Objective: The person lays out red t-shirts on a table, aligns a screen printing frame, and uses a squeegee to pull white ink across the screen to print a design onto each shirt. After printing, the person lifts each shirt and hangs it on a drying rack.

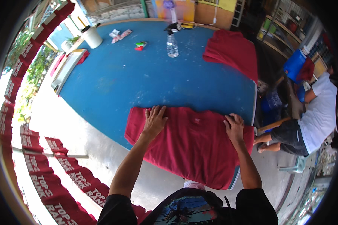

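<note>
A dark red T-shirt lies spread at the near edge of the blue table, its collar away from me and its hem hanging over the edge. My left hand rests flat on its left shoulder with the fingers stretched out. On the right shoulder lies my right hand, fingers apart and pointing away from me. Neither hand grips the cloth. Farther off, at the table's right corner, is another piece of dark red cloth.
A clear spray bottle stands at the far side. White container, framed screen and small red-green item sit toward the left. Printed red cloths hang at left. A person in white is at the right.
</note>
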Demonstrator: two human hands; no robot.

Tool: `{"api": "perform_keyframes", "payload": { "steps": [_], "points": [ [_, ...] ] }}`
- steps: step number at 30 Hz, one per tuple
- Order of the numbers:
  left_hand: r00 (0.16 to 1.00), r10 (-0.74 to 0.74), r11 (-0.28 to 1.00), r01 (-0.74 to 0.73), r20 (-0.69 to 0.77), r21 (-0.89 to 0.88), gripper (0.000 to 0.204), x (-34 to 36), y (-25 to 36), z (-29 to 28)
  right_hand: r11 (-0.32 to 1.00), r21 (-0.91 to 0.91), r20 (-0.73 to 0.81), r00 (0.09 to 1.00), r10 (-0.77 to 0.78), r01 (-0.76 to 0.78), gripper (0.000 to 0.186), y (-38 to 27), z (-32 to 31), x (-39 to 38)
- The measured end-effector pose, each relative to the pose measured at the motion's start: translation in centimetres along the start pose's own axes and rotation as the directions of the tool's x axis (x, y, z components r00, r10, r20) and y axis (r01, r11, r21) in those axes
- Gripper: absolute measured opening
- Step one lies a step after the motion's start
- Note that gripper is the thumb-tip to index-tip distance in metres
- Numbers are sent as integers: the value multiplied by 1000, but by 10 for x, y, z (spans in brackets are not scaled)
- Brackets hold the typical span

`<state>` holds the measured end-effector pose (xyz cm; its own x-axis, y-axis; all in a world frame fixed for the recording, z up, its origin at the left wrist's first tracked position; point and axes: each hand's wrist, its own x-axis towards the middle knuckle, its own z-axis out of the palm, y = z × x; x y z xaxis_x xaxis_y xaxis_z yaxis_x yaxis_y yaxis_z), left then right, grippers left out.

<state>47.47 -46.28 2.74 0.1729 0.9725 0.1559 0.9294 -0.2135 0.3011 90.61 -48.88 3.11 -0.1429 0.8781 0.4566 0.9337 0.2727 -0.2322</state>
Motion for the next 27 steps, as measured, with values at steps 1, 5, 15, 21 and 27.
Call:
{"api": "perform_keyframes", "payload": {
  "steps": [1,5,15,21,27],
  "points": [
    [999,-6,999,4,-46,-38,63,7,-2,0,999,-32,-14,1000,-20,20,26,-1,1,3],
    [984,-5,999,-1,179,36,55,46,6,-20,998,-10,-29,998,-64,63,8,-5,-2,33],
    [941,303,949,-282,150,-143,76,49,-10,-36,609,719,378,924,61,-334,12,-149,-161,21],
    [815,565,793,-494,128,-357,52,-10,-57,-124,325,880,443,846,-297,-347,13,-315,-233,-25],
    [878,345,602,64,331,-796,36,-170,-225,-249,164,934,343,927,-154,-318,9,-458,-242,-73]
  ]
}}
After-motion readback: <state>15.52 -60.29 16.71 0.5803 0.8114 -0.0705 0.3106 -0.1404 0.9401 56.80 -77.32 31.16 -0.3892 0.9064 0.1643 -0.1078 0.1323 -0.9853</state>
